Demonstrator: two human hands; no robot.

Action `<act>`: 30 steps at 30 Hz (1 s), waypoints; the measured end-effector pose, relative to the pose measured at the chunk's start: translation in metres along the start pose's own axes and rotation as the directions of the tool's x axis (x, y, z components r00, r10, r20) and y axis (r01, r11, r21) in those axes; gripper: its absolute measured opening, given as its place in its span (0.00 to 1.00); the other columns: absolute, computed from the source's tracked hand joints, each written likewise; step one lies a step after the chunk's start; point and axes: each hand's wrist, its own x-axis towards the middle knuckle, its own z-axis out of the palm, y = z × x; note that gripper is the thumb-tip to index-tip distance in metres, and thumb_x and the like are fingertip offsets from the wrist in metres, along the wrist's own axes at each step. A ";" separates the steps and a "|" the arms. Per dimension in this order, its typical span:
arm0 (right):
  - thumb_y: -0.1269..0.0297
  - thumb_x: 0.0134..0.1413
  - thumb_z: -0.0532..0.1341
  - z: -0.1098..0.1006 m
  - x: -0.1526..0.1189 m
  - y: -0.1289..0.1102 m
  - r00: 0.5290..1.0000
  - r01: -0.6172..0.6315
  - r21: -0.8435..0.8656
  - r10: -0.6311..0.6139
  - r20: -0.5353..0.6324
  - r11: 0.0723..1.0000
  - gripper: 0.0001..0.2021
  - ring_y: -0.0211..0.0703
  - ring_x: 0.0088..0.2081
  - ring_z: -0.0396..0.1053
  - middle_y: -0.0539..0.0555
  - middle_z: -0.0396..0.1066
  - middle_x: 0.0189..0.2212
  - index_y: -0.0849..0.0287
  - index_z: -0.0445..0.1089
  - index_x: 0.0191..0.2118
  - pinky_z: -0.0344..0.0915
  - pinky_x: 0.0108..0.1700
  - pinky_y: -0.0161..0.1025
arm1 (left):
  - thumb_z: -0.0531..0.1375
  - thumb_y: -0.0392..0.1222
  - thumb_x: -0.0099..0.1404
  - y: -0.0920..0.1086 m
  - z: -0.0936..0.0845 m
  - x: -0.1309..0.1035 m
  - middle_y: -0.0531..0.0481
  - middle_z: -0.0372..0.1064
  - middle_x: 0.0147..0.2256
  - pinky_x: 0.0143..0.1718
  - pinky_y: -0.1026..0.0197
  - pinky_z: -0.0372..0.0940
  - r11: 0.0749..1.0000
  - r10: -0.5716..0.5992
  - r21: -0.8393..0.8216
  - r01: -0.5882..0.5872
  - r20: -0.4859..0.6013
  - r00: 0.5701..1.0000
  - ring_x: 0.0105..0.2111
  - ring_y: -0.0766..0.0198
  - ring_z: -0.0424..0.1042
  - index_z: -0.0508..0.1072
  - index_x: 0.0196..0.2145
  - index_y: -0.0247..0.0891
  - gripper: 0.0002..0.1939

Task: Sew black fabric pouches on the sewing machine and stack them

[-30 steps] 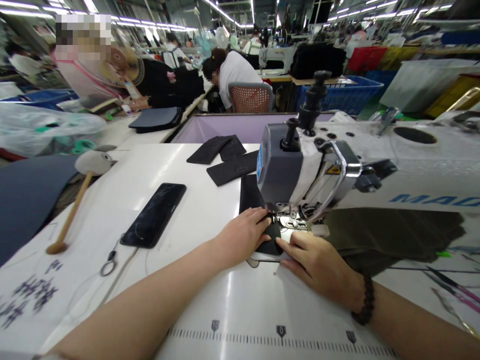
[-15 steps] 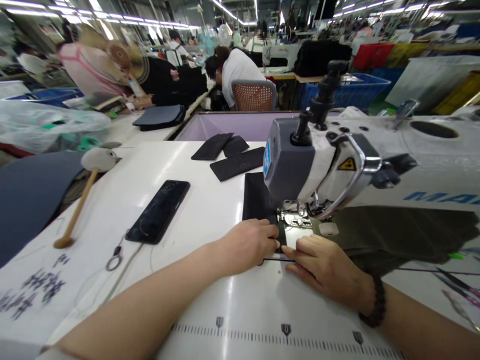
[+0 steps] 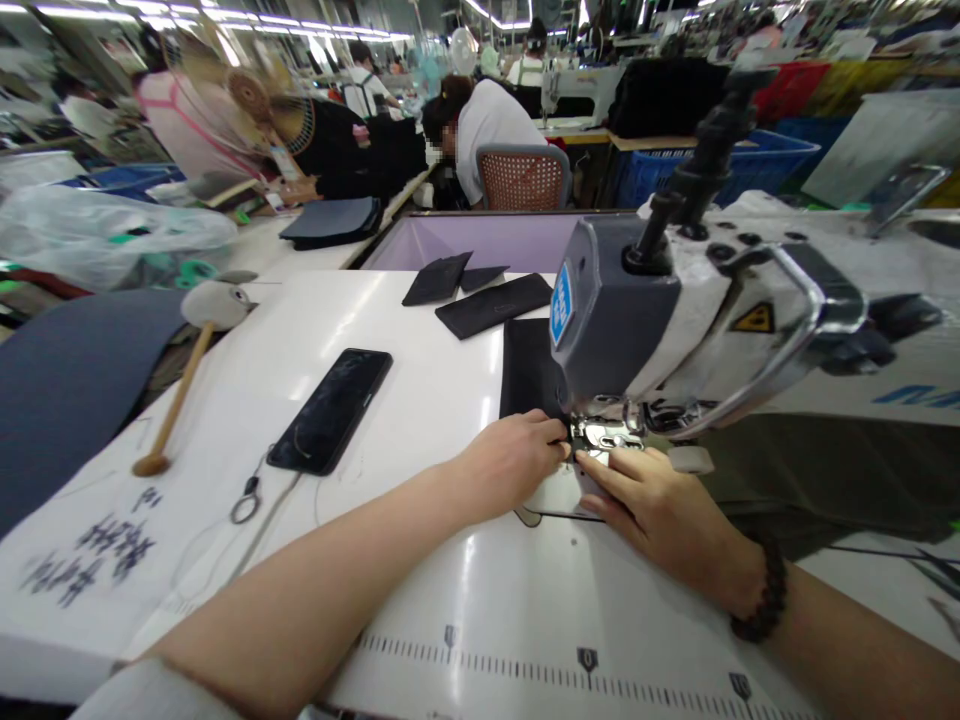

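Observation:
A black fabric piece [image 3: 525,365] lies flat on the sewing machine's bed, its right edge running to the presser foot [image 3: 604,432]. My left hand [image 3: 517,455] is at the near end of this piece, fingers bent together and gripping it just left of the foot. My right hand [image 3: 660,510] rests in front of the foot. Its index finger stretches to the fabric's near corner, and the thumb is held apart below. The machine head [image 3: 615,310] stands over the work and hides part of the fabric and the needle.
Several black fabric pieces [image 3: 491,305] lie behind the work. On the left are a phone [image 3: 330,410], a ring on a cord [image 3: 245,505] and a wooden-handled mallet [image 3: 180,390]. Dark olive fabric [image 3: 832,480] lies under the machine arm. Co-workers sit beyond a lilac bin [image 3: 450,240].
The black fabric has gone further under the presser foot, away from me. Both hands have followed it forward, closer to the foot. The camera view has also shifted slightly.

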 end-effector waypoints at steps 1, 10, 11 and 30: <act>0.59 0.56 0.52 0.001 0.001 0.000 1.000 -0.011 -0.008 0.011 -0.003 1.000 0.18 0.44 0.31 0.64 0.56 0.67 0.29 0.64 0.65 0.48 0.61 0.32 0.39 | 0.54 0.34 0.63 -0.001 0.001 0.001 0.47 0.65 0.34 0.41 0.63 0.61 1.000 -0.008 0.004 0.008 -0.001 1.000 0.39 0.63 0.64 0.70 0.32 0.34 0.06; 0.60 0.56 0.53 0.002 0.003 0.001 0.999 -0.043 -0.009 0.043 0.008 0.999 0.17 0.44 0.33 0.65 0.56 0.68 0.31 0.63 0.65 0.48 0.62 0.34 0.38 | 0.51 0.37 0.65 -0.007 0.002 0.006 0.46 0.67 0.38 0.41 0.60 0.63 0.994 -0.109 0.000 0.109 -0.055 0.992 0.40 0.59 0.65 0.71 0.34 0.33 0.09; 0.60 0.56 0.53 0.002 0.003 0.001 0.999 -0.045 -0.009 0.045 0.009 0.999 0.17 0.43 0.34 0.65 0.56 0.68 0.31 0.62 0.65 0.48 0.62 0.34 0.38 | 0.51 0.37 0.65 -0.006 0.002 0.006 0.46 0.67 0.38 0.41 0.60 0.63 0.993 -0.118 -0.002 0.118 -0.054 0.992 0.40 0.60 0.65 0.71 0.34 0.33 0.09; 0.64 0.58 0.49 -0.012 -0.002 0.000 0.994 0.074 0.120 -0.064 -0.087 0.990 0.14 0.40 0.29 0.66 0.55 0.69 0.27 0.64 0.68 0.42 0.62 0.30 0.36 | 0.55 0.40 0.62 0.038 -0.020 -0.008 0.45 0.66 0.32 0.32 0.59 0.63 0.996 -0.083 0.033 0.079 0.177 0.981 0.35 0.58 0.65 0.71 0.31 0.32 0.08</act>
